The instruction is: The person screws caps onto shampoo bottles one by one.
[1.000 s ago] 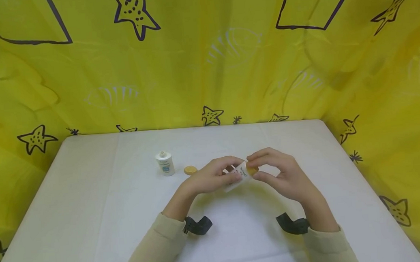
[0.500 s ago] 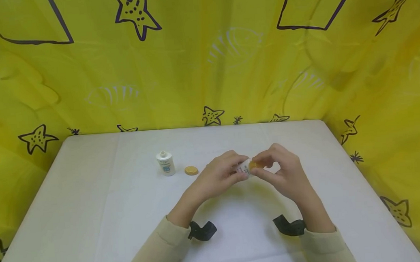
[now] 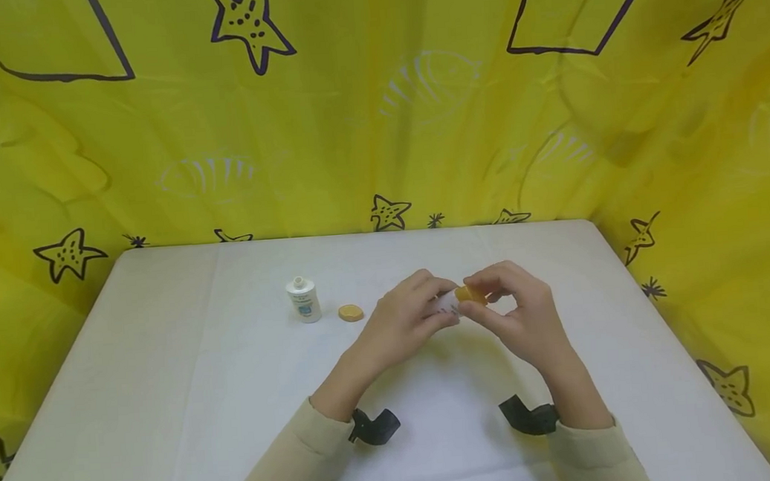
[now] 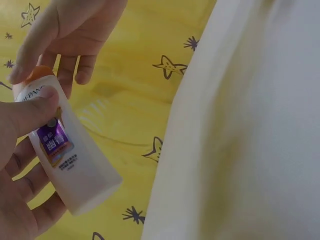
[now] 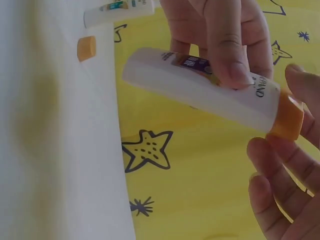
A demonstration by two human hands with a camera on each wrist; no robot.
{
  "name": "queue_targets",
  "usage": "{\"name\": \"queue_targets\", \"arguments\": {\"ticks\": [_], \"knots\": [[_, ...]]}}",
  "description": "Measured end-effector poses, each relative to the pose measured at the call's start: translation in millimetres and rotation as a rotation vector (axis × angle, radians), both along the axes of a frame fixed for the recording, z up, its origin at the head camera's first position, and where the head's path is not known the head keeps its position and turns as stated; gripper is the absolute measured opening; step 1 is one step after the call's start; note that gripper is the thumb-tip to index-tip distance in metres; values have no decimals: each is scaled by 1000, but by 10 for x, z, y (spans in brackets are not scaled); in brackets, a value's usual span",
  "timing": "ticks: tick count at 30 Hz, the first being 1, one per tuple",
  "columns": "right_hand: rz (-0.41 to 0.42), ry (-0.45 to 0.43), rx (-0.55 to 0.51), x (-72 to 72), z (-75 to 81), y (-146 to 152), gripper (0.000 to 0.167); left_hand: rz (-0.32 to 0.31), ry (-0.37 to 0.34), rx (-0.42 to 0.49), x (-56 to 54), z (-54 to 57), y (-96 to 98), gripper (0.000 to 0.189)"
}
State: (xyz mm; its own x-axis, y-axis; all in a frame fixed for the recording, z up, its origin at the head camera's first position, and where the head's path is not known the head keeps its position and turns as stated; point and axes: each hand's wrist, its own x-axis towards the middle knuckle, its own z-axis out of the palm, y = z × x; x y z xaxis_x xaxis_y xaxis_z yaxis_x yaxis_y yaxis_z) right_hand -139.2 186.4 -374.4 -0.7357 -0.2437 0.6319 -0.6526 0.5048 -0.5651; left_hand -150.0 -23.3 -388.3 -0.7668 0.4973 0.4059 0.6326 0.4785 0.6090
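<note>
A white shampoo bottle (image 5: 220,102) with a purple label is gripped around its body by my left hand (image 3: 397,318), above the table. My right hand (image 3: 524,313) pinches its orange cap (image 5: 288,116) between thumb and fingers. In the right wrist view that cap sits at the end of the bottle. On the table to the left, a second white bottle (image 3: 304,303) stands upright, its narrow neck bare. Beside it lies another orange cap (image 3: 350,313).
The white-covered table (image 3: 235,400) stretches out around both hands. A yellow curtain (image 3: 324,140) printed with starfish and fish hangs behind it and along both sides. Each wrist carries a black camera mount (image 3: 376,427).
The left hand has shifted right and turned the bottle, so less of it shows in the head view. The right fingers have closed more tightly round the cap. The standing bottle stays put.
</note>
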Motion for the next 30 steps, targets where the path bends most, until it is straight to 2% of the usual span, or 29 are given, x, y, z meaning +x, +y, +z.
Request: {"name": "queue_targets", "arguments": {"ticks": [3, 6, 14, 17, 19, 21, 23, 26, 30], "knots": [[25, -18, 5, 6, 22, -8, 39, -14, -23, 23, -21, -3, -20, 33], [33, -29, -6, 12, 19, -12, 37, -9, 16, 25, -31, -17, -15, 32], [-24, -59, -34, 34, -1, -66, 32, 78, 293, -29, -7, -62, 44, 29], [-6, -74, -47, 47, 10, -78, 31, 98, 353, -28, 3, -66, 65, 29], [1, -74, -47, 52, 19, -70, 32, 105, 365, -10, 3, -65, 77, 30], [9, -73, -52, 51, 28, -55, 33, 100, 341, 24, -5, -71, 89, 31], [12, -71, -50, 42, 29, -29, 36, 89, 271, 67, -17, -79, 97, 33], [31, -121, -48, 18, 21, 13, 42, 70, 95, 168, -40, -92, 100, 36], [52, -286, -12, -6, -23, 53, 46, 58, -148, 339, -81, -96, 99, 39]]}}
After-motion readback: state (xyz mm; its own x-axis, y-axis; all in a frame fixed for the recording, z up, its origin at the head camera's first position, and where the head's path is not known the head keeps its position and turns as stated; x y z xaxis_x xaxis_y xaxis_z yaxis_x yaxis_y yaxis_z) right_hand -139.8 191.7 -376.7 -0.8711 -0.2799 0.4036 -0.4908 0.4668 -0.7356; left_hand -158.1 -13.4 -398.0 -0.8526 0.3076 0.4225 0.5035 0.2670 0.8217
